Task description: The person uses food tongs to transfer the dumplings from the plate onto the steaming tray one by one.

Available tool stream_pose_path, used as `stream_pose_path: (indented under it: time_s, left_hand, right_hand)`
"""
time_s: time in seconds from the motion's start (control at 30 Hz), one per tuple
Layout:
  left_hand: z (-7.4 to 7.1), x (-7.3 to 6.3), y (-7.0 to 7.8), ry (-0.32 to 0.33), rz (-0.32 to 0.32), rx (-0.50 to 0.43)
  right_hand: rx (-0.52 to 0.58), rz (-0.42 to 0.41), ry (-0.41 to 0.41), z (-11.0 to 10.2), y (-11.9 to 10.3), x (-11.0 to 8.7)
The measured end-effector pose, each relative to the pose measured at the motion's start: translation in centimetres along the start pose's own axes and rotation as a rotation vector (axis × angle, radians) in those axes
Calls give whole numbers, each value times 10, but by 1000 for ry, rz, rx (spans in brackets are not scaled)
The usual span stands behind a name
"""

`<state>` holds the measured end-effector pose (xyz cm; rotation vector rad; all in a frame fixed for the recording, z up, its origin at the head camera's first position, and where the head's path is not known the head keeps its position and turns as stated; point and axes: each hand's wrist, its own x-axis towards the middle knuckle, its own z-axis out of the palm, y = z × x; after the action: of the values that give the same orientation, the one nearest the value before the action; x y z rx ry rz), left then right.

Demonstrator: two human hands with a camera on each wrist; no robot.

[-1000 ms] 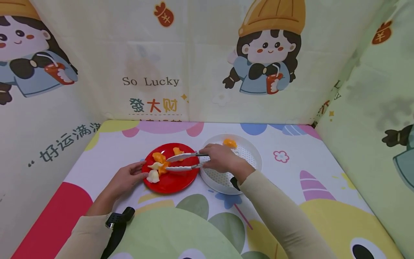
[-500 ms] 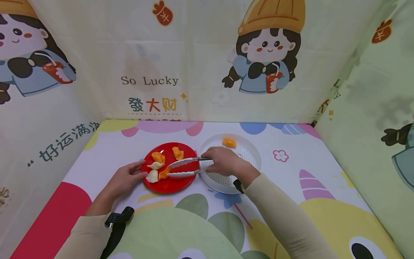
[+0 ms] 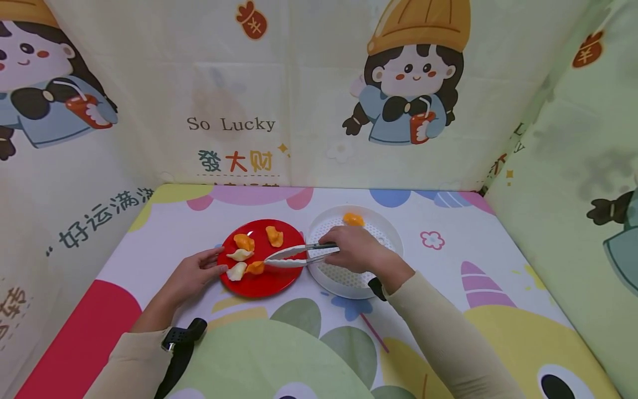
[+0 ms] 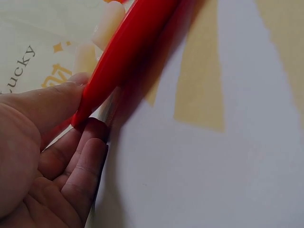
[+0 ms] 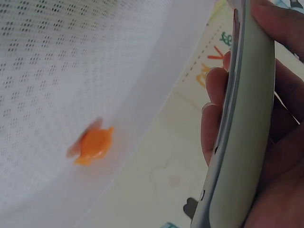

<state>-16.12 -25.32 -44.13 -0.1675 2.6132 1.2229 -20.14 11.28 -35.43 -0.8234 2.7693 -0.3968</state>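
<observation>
My left hand (image 3: pixel 196 275) pinches the left rim of a red plate (image 3: pixel 276 281). In the left wrist view the thumb lies over the rim and fingers are beneath it. On the plate are orange dumplings (image 3: pixel 244 242) and two cream dumplings (image 3: pixel 236 271). My right hand (image 3: pixel 356 247) grips a pair of tongs (image 3: pixel 290 263) with light-coloured arms. The tong tips are over the plate, right beside the lowest orange dumpling (image 3: pixel 256 268); whether they pinch it I cannot tell. Under the right hand stands a white perforated basket (image 3: pixel 397 249), with an orange dumpling (image 5: pixel 96 143) inside by its far wall.
The plate and the basket stand side by side on a table with a cartoon-print cover (image 3: pixel 438 277). Printed cloth (image 3: pixel 319 111) hangs behind the table and along both sides. A black strap (image 3: pixel 184 338) is around the left wrist.
The tongs have drawn back to the right and their tips have come closer together. The lowest orange dumpling has shifted slightly. My left hand stays on the plate's rim.
</observation>
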Motion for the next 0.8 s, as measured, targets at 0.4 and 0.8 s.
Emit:
stream_pose_path:
  time_s: [0.4, 0.8]
  left_hand:
    - [-1, -1, 2, -1, 1, -8]
    - [-1, 0, 0, -3, 6, -7]
  right_hand:
    - [64, -13, 139, -19, 35, -34]
    - [133, 147, 266, -37, 81, -70]
